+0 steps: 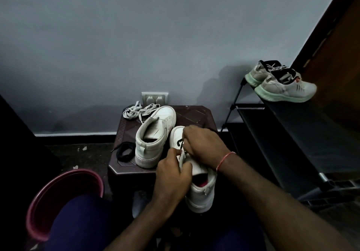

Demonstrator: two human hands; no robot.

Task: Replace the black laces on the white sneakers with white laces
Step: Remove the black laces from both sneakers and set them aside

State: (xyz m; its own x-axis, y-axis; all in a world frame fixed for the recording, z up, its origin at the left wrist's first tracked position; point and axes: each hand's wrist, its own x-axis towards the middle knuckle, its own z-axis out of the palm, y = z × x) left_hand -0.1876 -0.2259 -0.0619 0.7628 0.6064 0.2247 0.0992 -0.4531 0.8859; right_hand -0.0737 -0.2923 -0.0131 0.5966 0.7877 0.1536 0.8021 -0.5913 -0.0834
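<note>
Right hand [205, 145]: fingers curled down over the front eyelets of the near sneaker [202, 192], pinching the black lace [180, 143] — fingertips partly hidden under the knuckles. Left hand [173, 176]: thumb and fingers closed on the sneaker's upper edge beside the tongue. Red thread band [224, 161] on the right wrist. Near sneaker points toe-away, its front over the near edge of the dark stool [192, 114], heel toward the person; only a short run of black lace shows at the toe end. Just left of it the far sneaker [153, 139] stands on the stool, unlaced. Loose black lace [124, 151] coiled at the stool's left edge; white laces [136, 110] bundled at its back-left corner, below a wall socket [154, 98]. Outward — pink tub [64, 192] lower left, black shoe rack [292, 134] at right carrying a green-soled pair [282, 83].
</note>
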